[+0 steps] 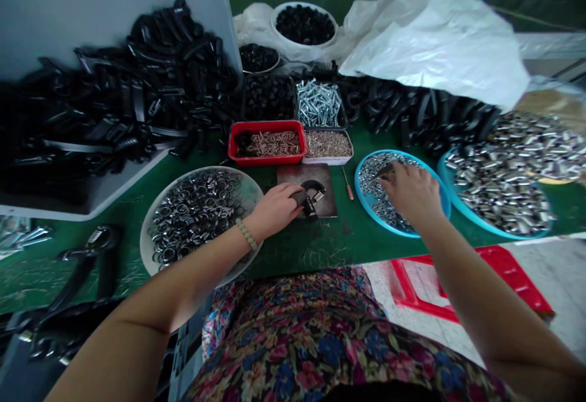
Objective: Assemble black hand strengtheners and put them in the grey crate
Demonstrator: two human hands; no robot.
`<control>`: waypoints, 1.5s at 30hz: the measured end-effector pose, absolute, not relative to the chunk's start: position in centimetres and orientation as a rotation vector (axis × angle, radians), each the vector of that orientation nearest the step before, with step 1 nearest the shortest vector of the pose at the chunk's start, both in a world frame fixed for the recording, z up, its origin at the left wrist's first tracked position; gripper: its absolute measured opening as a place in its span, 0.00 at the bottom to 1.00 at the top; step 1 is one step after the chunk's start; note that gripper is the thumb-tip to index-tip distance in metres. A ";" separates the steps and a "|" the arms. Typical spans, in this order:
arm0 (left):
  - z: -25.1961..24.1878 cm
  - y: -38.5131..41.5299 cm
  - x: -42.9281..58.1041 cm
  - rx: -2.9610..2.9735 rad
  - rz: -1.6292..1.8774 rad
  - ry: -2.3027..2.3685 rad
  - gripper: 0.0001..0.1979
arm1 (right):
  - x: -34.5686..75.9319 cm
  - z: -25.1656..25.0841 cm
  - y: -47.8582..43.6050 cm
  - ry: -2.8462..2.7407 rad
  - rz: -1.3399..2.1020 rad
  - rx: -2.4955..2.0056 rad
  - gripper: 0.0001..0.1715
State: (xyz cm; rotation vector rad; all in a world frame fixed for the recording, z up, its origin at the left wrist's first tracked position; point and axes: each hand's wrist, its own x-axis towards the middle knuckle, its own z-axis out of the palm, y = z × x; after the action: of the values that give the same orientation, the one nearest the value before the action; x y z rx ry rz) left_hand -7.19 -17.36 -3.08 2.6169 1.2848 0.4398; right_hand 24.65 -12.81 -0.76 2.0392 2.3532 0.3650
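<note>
As we log: left grip (274, 210) shut on black clamp (309, 202).
Right grip (412, 194) pinches dark piece (383, 172), blue nut tray (364, 201) below.

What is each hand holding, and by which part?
The left hand grips a black curved clip by its near end; the right hand pinches a dark flat piece by one end.

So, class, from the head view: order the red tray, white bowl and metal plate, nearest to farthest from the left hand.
1. Metal plate: under the left hand, centre.
2. Red tray: just beyond.
3. White bowl: farthest back.
</note>
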 end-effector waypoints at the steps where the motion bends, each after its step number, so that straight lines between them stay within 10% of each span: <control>1: -3.1 -17.4 -7.2 2.624 0.438 1.285 0.15 | 26.0 -0.9 -12.6 2.230 0.355 2.086 0.29; 13: -3.0 -17.4 -7.2 2.616 0.436 1.284 0.15 | 17.8 2.9 -18.4 2.725 -0.492 1.878 0.21; 20: -2.6 -18.3 -6.6 2.626 0.341 1.395 0.14 | 18.4 1.8 -17.3 2.601 -0.478 1.897 0.20; 31: -1.0 -17.6 -4.8 1.925 0.445 1.404 0.13 | 26.2 -1.0 -12.3 2.426 0.458 2.157 0.27; 45: 2.2 -4.3 -2.1 2.582 0.293 1.710 0.14 | 15.0 -0.6 0.5 2.796 0.114 1.592 0.11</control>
State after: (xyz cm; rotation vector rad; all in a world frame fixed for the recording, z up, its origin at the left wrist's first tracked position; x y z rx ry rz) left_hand -2.12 -4.28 2.19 2.5817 1.7103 0.2927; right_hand 14.96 0.48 -0.60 1.5917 2.7956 0.1141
